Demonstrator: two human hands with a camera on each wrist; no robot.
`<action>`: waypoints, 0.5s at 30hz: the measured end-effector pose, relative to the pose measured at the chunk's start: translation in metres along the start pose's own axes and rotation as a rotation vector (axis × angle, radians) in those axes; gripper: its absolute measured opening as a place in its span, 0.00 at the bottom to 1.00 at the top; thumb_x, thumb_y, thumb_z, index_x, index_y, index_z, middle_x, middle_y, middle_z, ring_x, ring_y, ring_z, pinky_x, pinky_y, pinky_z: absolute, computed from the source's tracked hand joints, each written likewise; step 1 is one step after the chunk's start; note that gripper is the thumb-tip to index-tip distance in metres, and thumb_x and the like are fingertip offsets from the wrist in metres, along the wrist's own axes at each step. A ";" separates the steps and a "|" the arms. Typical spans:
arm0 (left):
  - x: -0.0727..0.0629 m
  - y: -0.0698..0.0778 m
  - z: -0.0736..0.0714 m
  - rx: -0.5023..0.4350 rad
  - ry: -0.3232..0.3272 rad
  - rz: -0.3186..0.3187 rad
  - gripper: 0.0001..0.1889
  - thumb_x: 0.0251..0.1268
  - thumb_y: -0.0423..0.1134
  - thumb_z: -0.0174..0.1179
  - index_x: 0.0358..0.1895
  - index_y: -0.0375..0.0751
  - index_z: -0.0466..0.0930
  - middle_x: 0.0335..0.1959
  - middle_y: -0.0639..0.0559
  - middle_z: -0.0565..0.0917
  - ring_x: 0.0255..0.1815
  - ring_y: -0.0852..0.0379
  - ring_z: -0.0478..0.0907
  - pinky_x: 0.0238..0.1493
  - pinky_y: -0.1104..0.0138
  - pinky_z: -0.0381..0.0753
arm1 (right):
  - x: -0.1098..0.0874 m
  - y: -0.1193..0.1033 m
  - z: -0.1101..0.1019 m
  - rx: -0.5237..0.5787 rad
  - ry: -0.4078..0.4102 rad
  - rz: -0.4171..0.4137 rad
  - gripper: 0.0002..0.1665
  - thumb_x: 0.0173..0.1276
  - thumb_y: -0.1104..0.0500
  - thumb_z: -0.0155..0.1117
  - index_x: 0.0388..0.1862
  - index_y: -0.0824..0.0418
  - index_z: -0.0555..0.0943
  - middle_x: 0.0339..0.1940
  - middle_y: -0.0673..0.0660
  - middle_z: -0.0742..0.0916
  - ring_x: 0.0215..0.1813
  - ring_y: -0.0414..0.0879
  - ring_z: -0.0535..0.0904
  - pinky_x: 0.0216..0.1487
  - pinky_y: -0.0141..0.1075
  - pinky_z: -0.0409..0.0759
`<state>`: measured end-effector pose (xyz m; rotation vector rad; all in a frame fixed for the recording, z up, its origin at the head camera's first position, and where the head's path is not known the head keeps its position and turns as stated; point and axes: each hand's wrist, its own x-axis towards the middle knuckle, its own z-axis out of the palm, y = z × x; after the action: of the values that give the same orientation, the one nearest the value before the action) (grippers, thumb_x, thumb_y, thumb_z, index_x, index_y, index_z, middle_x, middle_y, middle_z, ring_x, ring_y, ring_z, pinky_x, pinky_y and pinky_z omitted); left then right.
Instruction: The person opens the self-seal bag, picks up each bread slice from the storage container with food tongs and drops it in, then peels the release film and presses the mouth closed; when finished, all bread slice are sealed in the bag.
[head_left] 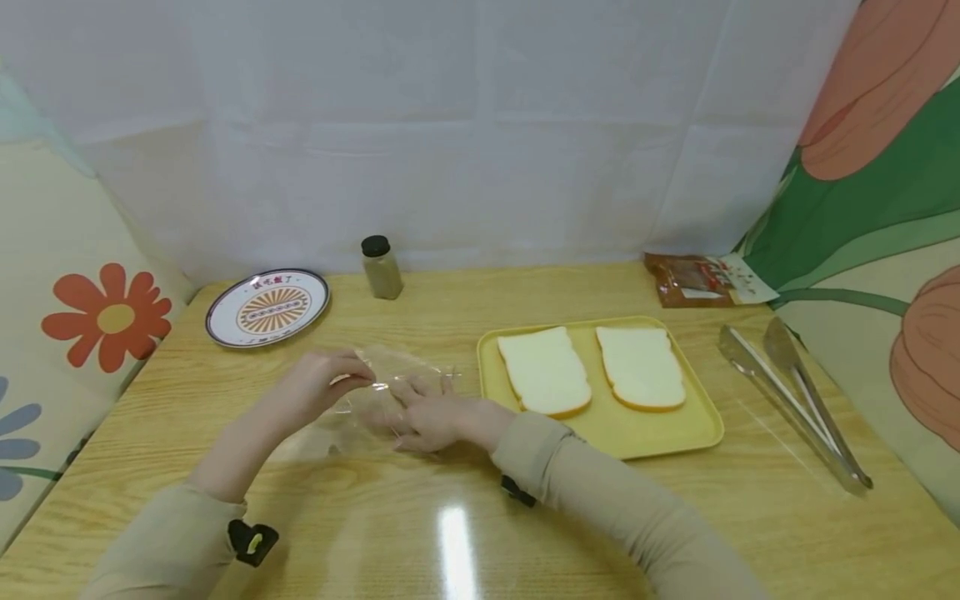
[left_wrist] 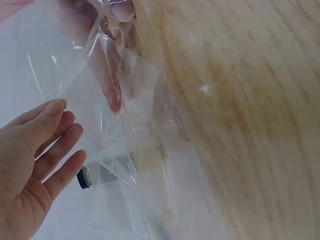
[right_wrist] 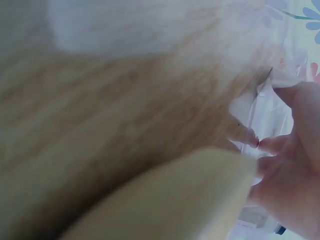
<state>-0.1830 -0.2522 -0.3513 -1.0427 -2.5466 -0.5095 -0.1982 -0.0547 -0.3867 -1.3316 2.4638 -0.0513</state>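
Note:
A crinkled piece of clear plastic film (head_left: 392, 360) is between my hands, low over the table; whether it is a bag or a loose sheet I cannot tell. My left hand (head_left: 318, 385) pinches its edge between thumb and forefinger, the other fingers loosely bent in the left wrist view. My right hand (head_left: 433, 417) reaches in from the right with fingers spread, touching the film. Through the film (left_wrist: 145, 120), some right-hand fingers (left_wrist: 111, 95) show in the left wrist view. Whether they lie inside or behind it is unclear.
A yellow tray (head_left: 607, 442) bears two bread slices (head_left: 546, 371). Metal tongs (head_left: 802, 408) lie to its right, with a brown food packet (head_left: 693, 280) behind. At the back left are a patterned plate (head_left: 267, 307) and a black-capped jar (head_left: 383, 271).

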 end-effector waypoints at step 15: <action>0.006 0.007 -0.007 0.093 -0.001 -0.016 0.07 0.54 0.27 0.64 0.33 0.43 0.82 0.30 0.56 0.84 0.31 0.60 0.81 0.34 0.65 0.82 | -0.002 -0.002 -0.004 -0.029 -0.072 0.013 0.26 0.76 0.40 0.36 0.70 0.22 0.49 0.79 0.52 0.44 0.79 0.55 0.36 0.71 0.66 0.45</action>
<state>-0.1808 -0.2474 -0.3408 -0.9911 -2.5550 -0.3899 -0.1967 -0.0548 -0.3821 -1.3058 2.4218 0.0342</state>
